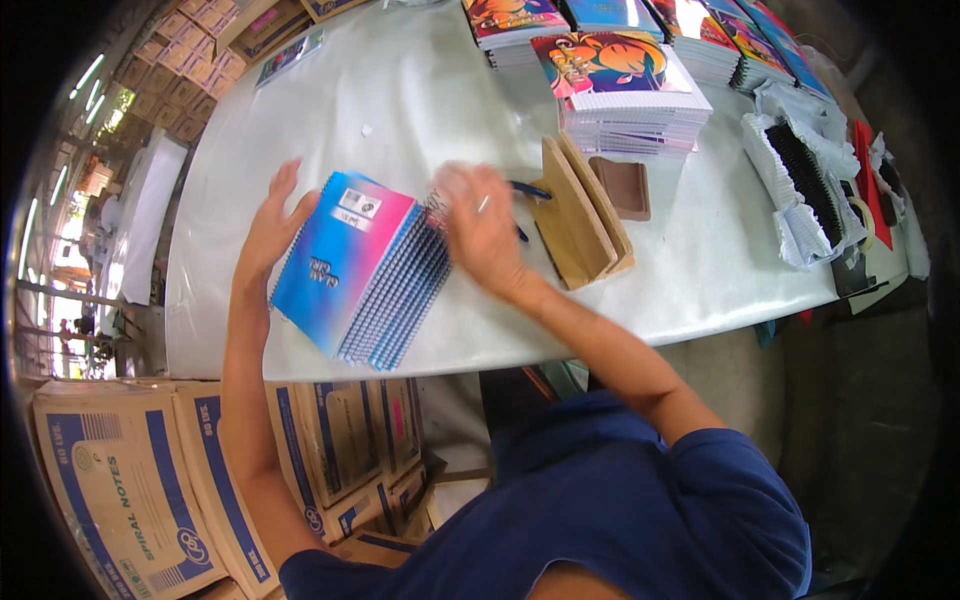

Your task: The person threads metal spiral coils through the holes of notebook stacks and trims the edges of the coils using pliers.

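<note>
A stack of spiral notebooks [340, 265] with blue and pink covers lies tilted on the table near its front edge. Along the stack's right side several coil bindings show, fanned out in steps. My left hand [272, 225] is at the stack's upper left edge, fingers stretched up and thumb apart, the palm side against the notebooks. Close to the upper right corner is my right hand [482, 225], its fingers smeared by motion. A dark coiled piece [436, 208] shows beside those fingers; whether they grip it is unclear.
Right of my right hand stand a wooden holder [580, 215], a blue pen [530, 189] and a brown tray [622, 188]. Piles of colourful notebooks [630, 100] fill the far right. Black coils [805, 180] lie in white wrapping. Cardboard boxes [130, 490] sit below the table [700, 290].
</note>
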The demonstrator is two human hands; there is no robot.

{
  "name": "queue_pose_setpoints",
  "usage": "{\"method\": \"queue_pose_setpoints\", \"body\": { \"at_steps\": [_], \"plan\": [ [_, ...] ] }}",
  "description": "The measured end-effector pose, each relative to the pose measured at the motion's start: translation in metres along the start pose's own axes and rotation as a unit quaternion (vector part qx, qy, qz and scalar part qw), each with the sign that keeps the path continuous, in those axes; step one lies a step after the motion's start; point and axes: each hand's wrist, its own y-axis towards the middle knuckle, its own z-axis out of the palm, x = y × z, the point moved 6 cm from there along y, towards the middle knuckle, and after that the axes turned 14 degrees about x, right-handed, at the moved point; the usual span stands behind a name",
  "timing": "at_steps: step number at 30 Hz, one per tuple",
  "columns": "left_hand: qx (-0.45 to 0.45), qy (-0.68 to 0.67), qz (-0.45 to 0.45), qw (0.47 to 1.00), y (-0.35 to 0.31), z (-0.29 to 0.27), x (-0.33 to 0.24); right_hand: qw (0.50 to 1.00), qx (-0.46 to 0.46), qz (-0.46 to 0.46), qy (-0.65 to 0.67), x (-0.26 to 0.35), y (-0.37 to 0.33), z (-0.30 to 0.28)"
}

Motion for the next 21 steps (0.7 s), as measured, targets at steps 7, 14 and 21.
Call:
{"method": "queue_pose_setpoints", "body": {
  "at_steps": [7,14,21],
  "plan": [
    [0.313,0.316,0.044,0.895,0.056,0.094,-0.135,0.854,0.466,0.154,-0.176,-0.081,-0.004,0.027],
    [0.465,0.338,-0.029,0.818,0.064,0.104,-0.124,0.855,0.437,0.028,-0.279,-0.024,-0.047,-0.006],
    [0.438,0.237,-0.03,0.867,0.061,0.099,-0.114,0.915,0.34,0.028,-0.217,-0.05,-0.052,-0.001]
  ]
}}
